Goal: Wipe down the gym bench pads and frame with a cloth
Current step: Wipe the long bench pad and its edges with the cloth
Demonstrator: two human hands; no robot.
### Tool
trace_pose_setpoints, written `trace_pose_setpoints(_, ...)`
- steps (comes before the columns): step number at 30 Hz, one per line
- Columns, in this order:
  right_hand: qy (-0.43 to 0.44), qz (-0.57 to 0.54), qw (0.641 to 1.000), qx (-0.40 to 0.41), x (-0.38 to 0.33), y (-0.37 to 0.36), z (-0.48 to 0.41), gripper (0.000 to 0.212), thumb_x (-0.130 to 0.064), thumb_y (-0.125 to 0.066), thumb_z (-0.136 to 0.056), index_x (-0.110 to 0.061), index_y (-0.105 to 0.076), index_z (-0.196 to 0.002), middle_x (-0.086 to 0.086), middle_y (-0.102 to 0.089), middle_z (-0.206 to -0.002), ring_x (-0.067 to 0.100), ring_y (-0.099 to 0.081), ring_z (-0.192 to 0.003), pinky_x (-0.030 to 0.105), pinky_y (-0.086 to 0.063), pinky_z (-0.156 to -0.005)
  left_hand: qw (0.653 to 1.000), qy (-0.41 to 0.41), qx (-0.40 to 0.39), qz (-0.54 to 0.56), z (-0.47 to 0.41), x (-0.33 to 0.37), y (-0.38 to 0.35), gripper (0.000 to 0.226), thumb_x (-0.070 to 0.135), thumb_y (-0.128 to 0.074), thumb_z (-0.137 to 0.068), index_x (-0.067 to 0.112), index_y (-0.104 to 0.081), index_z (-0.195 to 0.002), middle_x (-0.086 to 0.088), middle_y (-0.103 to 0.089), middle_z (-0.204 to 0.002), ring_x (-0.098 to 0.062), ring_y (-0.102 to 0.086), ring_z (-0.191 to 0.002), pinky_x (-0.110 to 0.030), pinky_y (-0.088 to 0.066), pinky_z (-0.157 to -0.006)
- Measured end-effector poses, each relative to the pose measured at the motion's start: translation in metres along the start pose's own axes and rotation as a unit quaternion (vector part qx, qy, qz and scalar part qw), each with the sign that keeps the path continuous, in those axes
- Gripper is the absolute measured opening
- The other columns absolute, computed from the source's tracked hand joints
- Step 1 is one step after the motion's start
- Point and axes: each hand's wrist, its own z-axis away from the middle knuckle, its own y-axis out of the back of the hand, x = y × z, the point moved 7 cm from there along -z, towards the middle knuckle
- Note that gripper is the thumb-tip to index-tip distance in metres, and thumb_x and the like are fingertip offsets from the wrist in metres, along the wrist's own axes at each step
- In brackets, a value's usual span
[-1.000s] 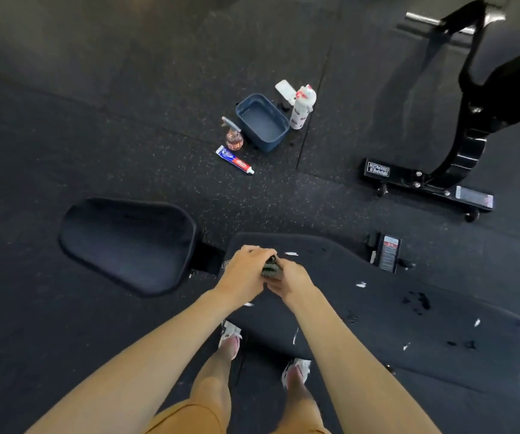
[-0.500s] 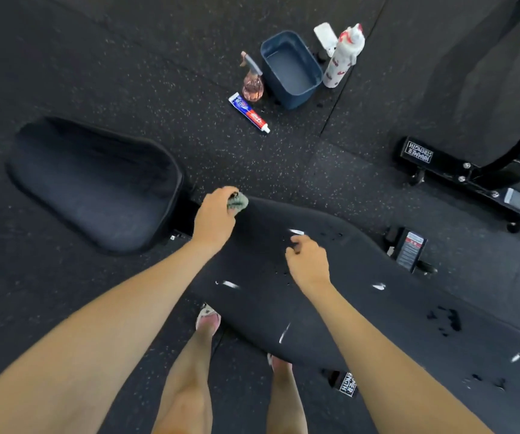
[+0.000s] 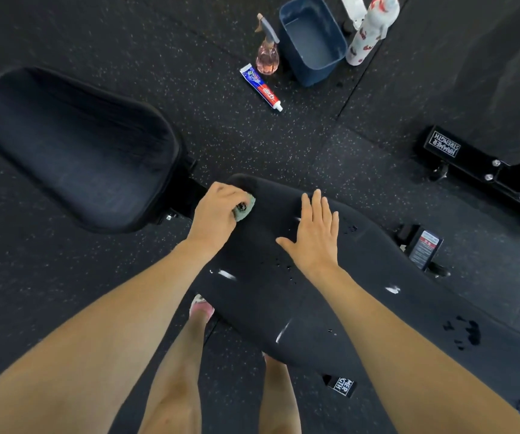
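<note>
Softly bunched, the cloth (image 3: 244, 209) looks light and limp in the gripping left hand (image 3: 218, 211), while the right hand (image 3: 313, 238) lies flat, fingers straight, on the back pad (image 3: 283, 296).

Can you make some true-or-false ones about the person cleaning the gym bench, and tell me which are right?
1. The right hand is squeezed into a fist. False: its fingers are straight, and it lies flat on the long pad.
2. The left hand holds a cloth against the long pad. True.
3. The toothpaste tube is inside the blue tub. False: it lies on the floor beside the tub.
4. There are white smears on the long pad. True.
</note>
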Motion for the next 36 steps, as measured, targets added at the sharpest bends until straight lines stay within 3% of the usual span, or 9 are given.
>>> trace_pose_setpoints(6, 0.057, 0.064, 0.996, -0.009, -0.016, -0.013, 0.001, 0.104, -0.054, -0.057, -0.089, -0.010, 0.014, -0.151, 0.011, 0.020, -0.159, 0.026, 0.017, -0.147, 0.047, 0.010, -0.117, 0.985, -0.084, -0.149, -0.007, 0.015, -0.004, 0.012, 0.040, -0.011, -0.047, -0.064, 0.006, -0.075, -0.086, -0.003, -0.070, -0.092, -0.031, -0.059, -0.089, -0.047, -0.054, -0.074)
trace_pose_setpoints(10, 0.066, 0.067, 0.996, 0.002, -0.029, -0.017, 0.001, 0.106, -0.057, -0.055, -0.088, -0.009, 0.015, -0.151, 0.011, 0.022, -0.158, 0.026, 0.018, -0.147, 0.047, 0.014, -0.115, 0.993, -0.063, -0.101, -0.018, -0.039, 0.004, 0.023, 0.045, -0.008, -0.040, -0.070, 0.006, -0.073, -0.097, -0.003, -0.069, -0.100, -0.028, -0.053, -0.096, -0.047, -0.050, -0.081)
trace_pose_setpoints(14, 0.064, 0.073, 0.995, -0.009, -0.032, -0.023, 0.003, 0.102, -0.054, -0.054, -0.091, -0.009, 0.014, -0.151, 0.010, 0.021, -0.159, 0.024, 0.019, -0.147, 0.046, 0.015, -0.114, 0.987, -0.035, -0.147, -0.058, -0.066, 0.005, 0.009, 0.044, -0.013, -0.046, -0.077, 0.010, -0.072, -0.103, -0.002, -0.067, -0.103, -0.024, -0.048, -0.102, -0.047, -0.046, -0.084)
trace_pose_setpoints(21, 0.098, 0.113, 0.989, 0.011, -0.044, -0.026, 0.021, 0.086, -0.040, -0.048, -0.098, -0.008, 0.011, -0.152, 0.012, 0.019, -0.159, 0.025, 0.018, -0.147, 0.045, 0.011, -0.116, 0.984, -0.084, -0.153, -0.025, 0.008, -0.015, 0.019, 0.040, -0.023, -0.056, -0.060, 0.003, -0.074, -0.085, -0.009, -0.070, -0.089, -0.033, -0.058, -0.088, -0.047, -0.054, -0.072)
trace_pose_setpoints(26, 0.140, 0.108, 0.984, -0.004, -0.059, -0.035, 0.038, 0.069, -0.031, -0.034, -0.104, -0.007, 0.009, -0.152, 0.011, 0.017, -0.160, 0.024, 0.016, -0.148, 0.041, 0.012, -0.117, 0.984, -0.034, -0.174, -0.015, 0.068, -0.036, 0.024, 0.040, -0.023, -0.058, -0.058, 0.006, -0.074, -0.080, -0.005, -0.070, -0.086, -0.023, -0.056, -0.088, -0.045, -0.055, -0.071)
trace_pose_setpoints(29, 0.160, 0.101, 0.982, -0.012, -0.063, -0.045, 0.048, 0.061, -0.025, -0.027, -0.105, -0.006, 0.006, -0.152, 0.013, 0.014, -0.160, 0.025, 0.012, -0.148, 0.039, 0.013, -0.116, 0.977, 0.013, -0.212, -0.008, 0.084, -0.040, 0.027, 0.043, -0.022, -0.055, -0.065, 0.007, -0.076, -0.088, -0.004, -0.070, -0.091, -0.022, -0.055, -0.092, -0.043, -0.050, -0.082)
trace_pose_setpoints(31, 0.176, 0.105, 0.979, -0.015, -0.064, -0.052, 0.055, 0.059, -0.023, -0.025, -0.105, -0.005, 0.005, -0.152, 0.013, 0.013, -0.160, 0.025, 0.011, -0.148, 0.039, 0.014, -0.115, 0.981, 0.031, -0.193, 0.008, 0.075, -0.040, 0.033, 0.046, -0.022, -0.052, -0.067, 0.007, -0.076, -0.093, -0.004, -0.070, -0.095, -0.024, -0.056, -0.093, -0.037, -0.044, -0.087)
trace_pose_setpoints(33, 0.185, 0.107, 0.977, -0.015, -0.063, -0.059, 0.061, 0.059, -0.021, -0.026, -0.105, -0.005, 0.004, -0.152, 0.013, 0.013, -0.160, 0.026, 0.011, -0.148, 0.038, 0.015, -0.114, 0.994, 0.023, -0.109, 0.016, 0.053, -0.034, 0.040, 0.049, -0.022, -0.049, -0.066, 0.006, -0.076, -0.095, -0.006, -0.071, -0.097, -0.026, -0.056, -0.092, -0.033, -0.042, -0.087)
trace_pose_setpoints(36, 0.198, 0.107, 0.974, -0.020, -0.061, -0.065, 0.070, 0.059, -0.018, -0.028, -0.104, -0.004, 0.001, -0.152, 0.014, 0.013, -0.160, 0.026, 0.010, -0.148, 0.037, 0.017, -0.112, 0.998, 0.034, -0.057, 0.010, 0.028, -0.027, 0.033, 0.047, -0.019, -0.047, -0.073, 0.006, -0.073, -0.104, -0.007, -0.069, -0.105, -0.028, -0.054, -0.101, -0.039, -0.045, -0.093)
